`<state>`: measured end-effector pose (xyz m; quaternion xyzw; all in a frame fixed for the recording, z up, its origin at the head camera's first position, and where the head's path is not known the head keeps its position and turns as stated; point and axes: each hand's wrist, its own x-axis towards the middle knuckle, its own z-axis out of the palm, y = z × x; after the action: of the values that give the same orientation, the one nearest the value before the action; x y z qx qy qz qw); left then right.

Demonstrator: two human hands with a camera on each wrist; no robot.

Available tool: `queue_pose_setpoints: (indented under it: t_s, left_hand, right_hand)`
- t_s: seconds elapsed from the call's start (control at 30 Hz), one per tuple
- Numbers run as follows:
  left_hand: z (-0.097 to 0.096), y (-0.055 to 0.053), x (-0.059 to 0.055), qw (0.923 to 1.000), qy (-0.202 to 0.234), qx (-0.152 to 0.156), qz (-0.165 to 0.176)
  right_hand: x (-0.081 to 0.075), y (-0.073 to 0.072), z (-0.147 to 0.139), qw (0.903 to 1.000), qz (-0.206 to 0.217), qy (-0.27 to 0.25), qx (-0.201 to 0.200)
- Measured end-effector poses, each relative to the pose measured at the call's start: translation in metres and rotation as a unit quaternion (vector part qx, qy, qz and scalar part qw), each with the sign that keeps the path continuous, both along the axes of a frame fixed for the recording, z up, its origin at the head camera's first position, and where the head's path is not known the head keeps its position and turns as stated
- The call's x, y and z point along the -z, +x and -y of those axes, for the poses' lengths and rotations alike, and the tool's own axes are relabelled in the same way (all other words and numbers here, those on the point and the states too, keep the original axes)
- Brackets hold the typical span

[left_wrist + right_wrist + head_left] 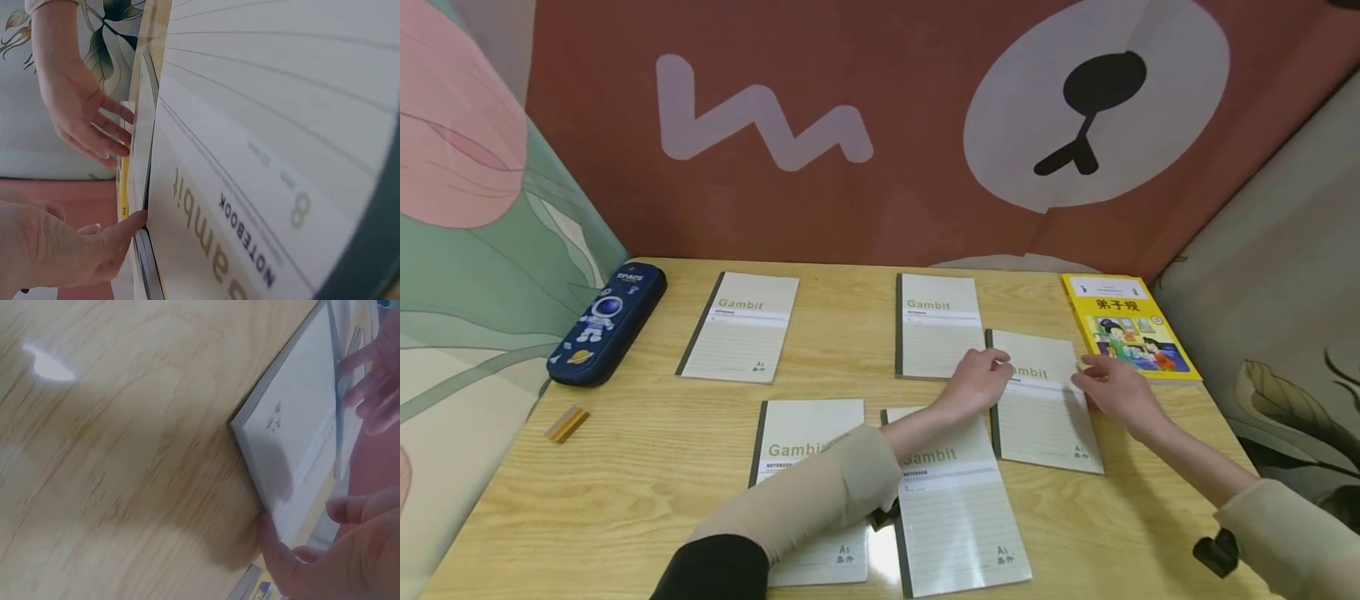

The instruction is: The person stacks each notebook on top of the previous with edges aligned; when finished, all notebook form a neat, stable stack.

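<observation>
a grey-white notebook [1041,425] lies on the table [647,475] between the two hands, turned a little askew, its dark spine toward the left. the left hand [972,385] rests its fingertips at the spine edge near the upper corner, fingers loosely bent and not wrapped round anything; the right hand [1122,396] touches the opposite edge, fingers relaxed, with a gap between thumb and forefinger, gripping nothing. touching both long edges probably lets them steady and straighten the notebook without lifting it. four matching ones lie face up around it: one at the back left [737,342], one at the back middle [934,333], and two in front, partly under the left sleeve [820,492]. spread flat, each cover can be read, which looks deliberate. the yellow book [1142,329] sits at the back right, just beyond the right hand, and the pencil case [606,325] at the far left, perhaps so the middle is left for the notebooks.
</observation>
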<state>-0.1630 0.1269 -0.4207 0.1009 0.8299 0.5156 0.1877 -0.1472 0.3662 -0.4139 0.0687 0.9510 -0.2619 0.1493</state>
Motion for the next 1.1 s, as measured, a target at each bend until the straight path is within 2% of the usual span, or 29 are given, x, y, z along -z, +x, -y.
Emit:
queue_pose_setpoints:
  t_s: [0.13,0.33,0.53,0.67,0.8,0.9,1.1]
  left_hand:
    - [-0.004,0.001,0.001,0.9999,0.007,-0.014,0.007]
    - [-0.005,-0.002,0.002,0.9994,0.015,-0.027,0.013]
    - [-0.006,-0.006,0.001,0.9939,0.049,-0.077,0.062]
    - [-0.007,-0.009,-0.001,0.9839,0.096,-0.106,0.107]
    - [-0.006,-0.012,-0.002,0.9738,0.146,-0.11,0.136]
    - [-0.005,-0.016,-0.003,0.9723,0.156,-0.103,0.14]
    - [0.004,-0.026,-0.003,0.9747,0.159,-0.083,0.134]
  right_hand:
    - [-0.006,0.0,0.003,0.9983,0.048,-0.028,0.017]
    - [-0.01,-0.005,-0.001,0.9881,0.118,-0.087,0.047]
    - [-0.008,-0.009,-0.012,0.9806,0.141,-0.118,0.067]
    - [-0.007,-0.01,-0.018,0.9797,0.148,-0.115,0.07]
    - [-0.01,-0.011,-0.023,0.98,0.143,-0.119,0.071]
    - [-0.014,-0.011,-0.025,0.9792,0.132,-0.137,0.07]
    - [-0.026,-0.018,-0.021,0.9805,0.095,-0.16,0.064]
